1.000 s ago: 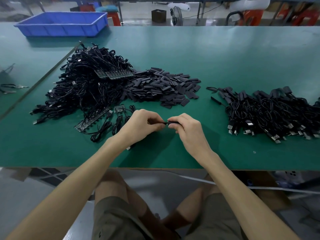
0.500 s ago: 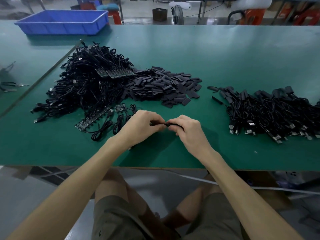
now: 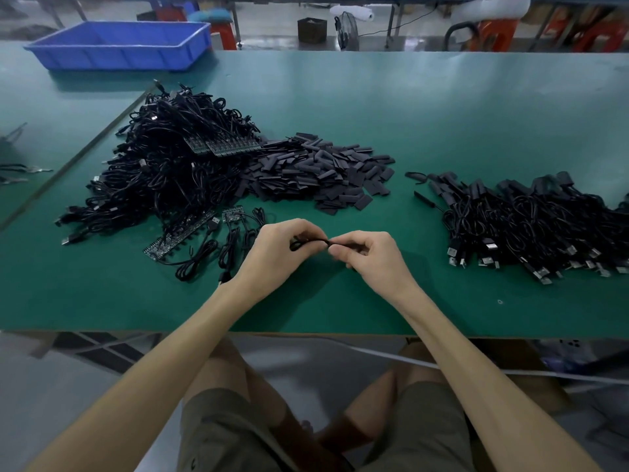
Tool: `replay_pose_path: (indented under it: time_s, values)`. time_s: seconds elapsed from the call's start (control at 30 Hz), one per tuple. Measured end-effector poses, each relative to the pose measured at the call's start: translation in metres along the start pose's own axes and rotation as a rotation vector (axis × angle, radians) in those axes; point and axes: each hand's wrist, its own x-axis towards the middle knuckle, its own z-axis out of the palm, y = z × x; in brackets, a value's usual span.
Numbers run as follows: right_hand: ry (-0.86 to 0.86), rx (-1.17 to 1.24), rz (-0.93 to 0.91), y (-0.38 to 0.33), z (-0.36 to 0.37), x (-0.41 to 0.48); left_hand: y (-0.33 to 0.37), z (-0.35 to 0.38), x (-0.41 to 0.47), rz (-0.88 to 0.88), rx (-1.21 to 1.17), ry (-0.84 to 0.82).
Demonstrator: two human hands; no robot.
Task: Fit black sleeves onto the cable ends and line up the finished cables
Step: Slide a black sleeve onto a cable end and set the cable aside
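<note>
Right now a cable (image 3: 309,240) is hovering just over the table (image 3: 442,110) near its front edge, pinched from both sides. The left hand (image 3: 272,255) is curling round a looped stretch and the right hand (image 3: 372,257) is pinching the end, with too little showing to tell whether a sleeve is on it. Behind, loose sleeves (image 3: 323,172) are lying heaped against a cable tangle (image 3: 160,175) on the left. A cable row (image 3: 531,226) is lying to the right, and a bin (image 3: 119,46) is sitting far left.

Dim, cool light comes from above and the far side, leaving a pale sheen on the far table (image 3: 442,97). Soft shadows lie under the left hand (image 3: 275,253) and right hand (image 3: 371,257). Edges bow outward (wide-angle lens); the background is soft, the right fingers (image 3: 340,255) slightly smeared.
</note>
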Motion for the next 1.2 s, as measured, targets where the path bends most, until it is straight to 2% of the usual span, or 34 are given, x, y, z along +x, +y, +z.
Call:
replay_pose_path:
  time_s: [0.13,0.27,0.57,0.87,1.2]
  values:
    - [-0.048,0.060,0.011,0.003,-0.002,0.002,-0.001,0.002,0.000,0.098,0.012,0.006]
    - [-0.075,0.103,0.026,0.005,-0.003,0.003,-0.003,-0.002,0.002,0.121,-0.008,-0.005]
    - [-0.088,0.077,0.023,0.002,-0.004,0.002,0.001,-0.008,0.005,0.213,0.061,-0.055]
    - [-0.053,0.026,0.021,-0.004,-0.001,0.001,0.002,-0.011,0.008,0.161,0.065,-0.032]
    - [-0.108,0.071,0.028,-0.004,-0.002,0.000,0.004,-0.012,0.007,0.177,0.093,-0.062]
